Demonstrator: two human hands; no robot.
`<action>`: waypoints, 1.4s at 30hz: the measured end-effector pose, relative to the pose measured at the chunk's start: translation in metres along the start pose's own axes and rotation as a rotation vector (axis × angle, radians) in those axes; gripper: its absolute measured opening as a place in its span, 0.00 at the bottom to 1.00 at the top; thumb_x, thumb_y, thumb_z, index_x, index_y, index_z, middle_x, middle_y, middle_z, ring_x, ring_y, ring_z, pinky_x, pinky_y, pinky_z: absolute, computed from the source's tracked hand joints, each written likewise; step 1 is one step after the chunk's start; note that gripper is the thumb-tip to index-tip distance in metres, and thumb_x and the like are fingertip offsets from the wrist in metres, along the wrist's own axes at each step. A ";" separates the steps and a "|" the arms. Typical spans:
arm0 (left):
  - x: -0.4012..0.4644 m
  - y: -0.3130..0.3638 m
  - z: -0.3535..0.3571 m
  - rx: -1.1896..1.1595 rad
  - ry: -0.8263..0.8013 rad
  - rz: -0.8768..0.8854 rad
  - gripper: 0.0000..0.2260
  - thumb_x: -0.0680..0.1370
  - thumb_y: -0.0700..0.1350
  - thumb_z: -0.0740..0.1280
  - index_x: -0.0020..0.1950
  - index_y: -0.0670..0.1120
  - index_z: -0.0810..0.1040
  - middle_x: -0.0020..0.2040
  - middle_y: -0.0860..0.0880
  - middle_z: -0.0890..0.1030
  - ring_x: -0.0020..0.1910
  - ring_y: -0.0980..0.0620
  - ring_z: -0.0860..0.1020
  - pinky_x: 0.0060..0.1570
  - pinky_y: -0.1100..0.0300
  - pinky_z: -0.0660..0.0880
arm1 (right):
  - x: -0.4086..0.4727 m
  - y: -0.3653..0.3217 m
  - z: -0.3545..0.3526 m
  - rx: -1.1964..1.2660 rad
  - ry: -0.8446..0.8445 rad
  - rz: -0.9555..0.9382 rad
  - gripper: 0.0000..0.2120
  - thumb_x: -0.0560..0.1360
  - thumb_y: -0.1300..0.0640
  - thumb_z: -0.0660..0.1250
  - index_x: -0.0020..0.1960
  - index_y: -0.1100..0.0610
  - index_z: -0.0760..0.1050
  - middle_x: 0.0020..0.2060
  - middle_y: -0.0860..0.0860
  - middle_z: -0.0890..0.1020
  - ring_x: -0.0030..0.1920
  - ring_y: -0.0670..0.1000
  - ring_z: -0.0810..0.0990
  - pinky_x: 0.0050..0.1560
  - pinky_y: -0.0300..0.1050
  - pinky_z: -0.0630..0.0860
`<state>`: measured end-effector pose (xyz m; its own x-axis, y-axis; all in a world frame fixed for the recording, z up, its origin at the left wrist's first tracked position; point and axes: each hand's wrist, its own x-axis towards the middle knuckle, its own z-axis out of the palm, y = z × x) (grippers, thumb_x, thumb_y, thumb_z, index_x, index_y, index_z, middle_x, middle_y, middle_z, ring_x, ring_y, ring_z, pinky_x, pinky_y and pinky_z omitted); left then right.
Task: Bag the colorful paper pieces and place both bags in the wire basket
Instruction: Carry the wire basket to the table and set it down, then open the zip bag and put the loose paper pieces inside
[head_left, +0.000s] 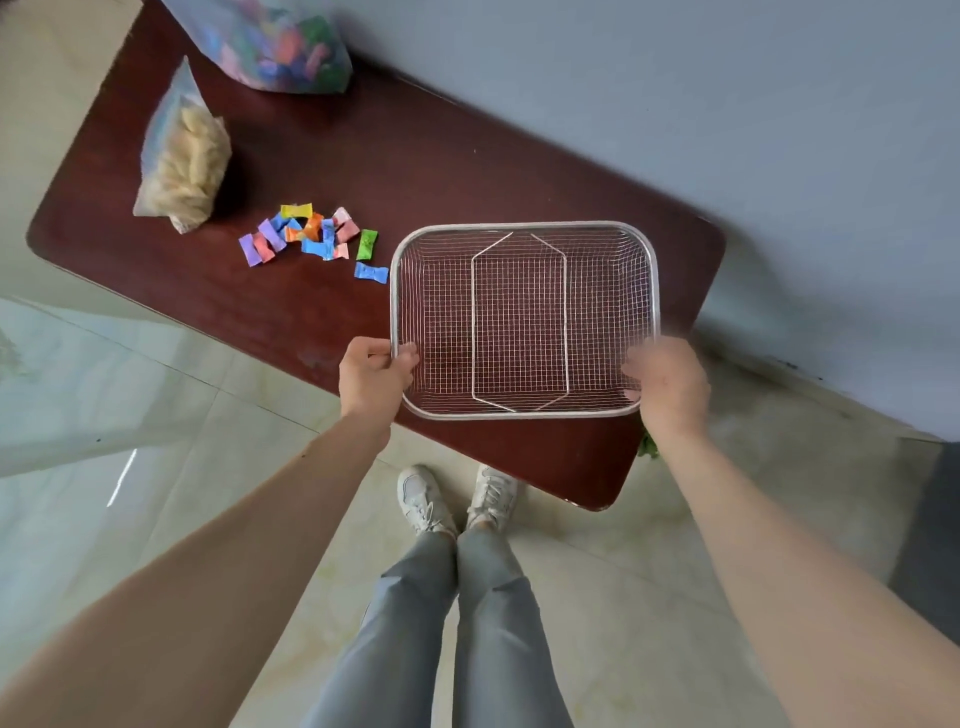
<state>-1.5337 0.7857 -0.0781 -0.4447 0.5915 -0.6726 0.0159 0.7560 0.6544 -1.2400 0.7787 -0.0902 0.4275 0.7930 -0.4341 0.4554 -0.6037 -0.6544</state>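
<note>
Squarely between both hands — wire basket (523, 319)

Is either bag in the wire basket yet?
No, the wire basket holds nothing; both bags lie on the table.

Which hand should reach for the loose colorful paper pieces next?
Left, probably. The left hand grips the wire basket's rim on the side nearest the loose paper pieces, with bare table between. The right hand holds the far rim and would have to cross over the basket.
</note>
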 end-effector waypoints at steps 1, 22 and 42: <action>0.001 0.000 0.000 0.003 0.002 0.003 0.09 0.75 0.42 0.73 0.46 0.48 0.73 0.49 0.42 0.85 0.51 0.44 0.84 0.54 0.47 0.81 | 0.000 0.000 0.000 -0.009 -0.003 0.003 0.03 0.80 0.56 0.63 0.53 0.52 0.72 0.49 0.50 0.83 0.51 0.50 0.85 0.45 0.56 0.84; -0.016 0.039 -0.044 0.075 0.031 0.035 0.12 0.78 0.48 0.66 0.59 0.45 0.77 0.52 0.50 0.81 0.53 0.51 0.79 0.51 0.58 0.74 | -0.034 -0.101 0.021 -0.273 0.103 -0.238 0.26 0.76 0.54 0.69 0.70 0.60 0.67 0.69 0.59 0.73 0.72 0.60 0.64 0.73 0.56 0.60; 0.073 0.126 -0.203 0.119 -0.066 0.190 0.08 0.77 0.50 0.67 0.54 0.50 0.77 0.53 0.51 0.82 0.54 0.52 0.80 0.57 0.50 0.79 | -0.109 -0.240 0.187 -0.118 0.050 -0.360 0.26 0.75 0.55 0.70 0.70 0.61 0.68 0.66 0.57 0.75 0.68 0.57 0.68 0.68 0.46 0.63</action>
<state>-1.7463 0.8667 0.0253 -0.3646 0.7402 -0.5650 0.2010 0.6550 0.7284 -1.5419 0.8525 -0.0019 0.2596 0.9529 -0.1566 0.6691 -0.2945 -0.6823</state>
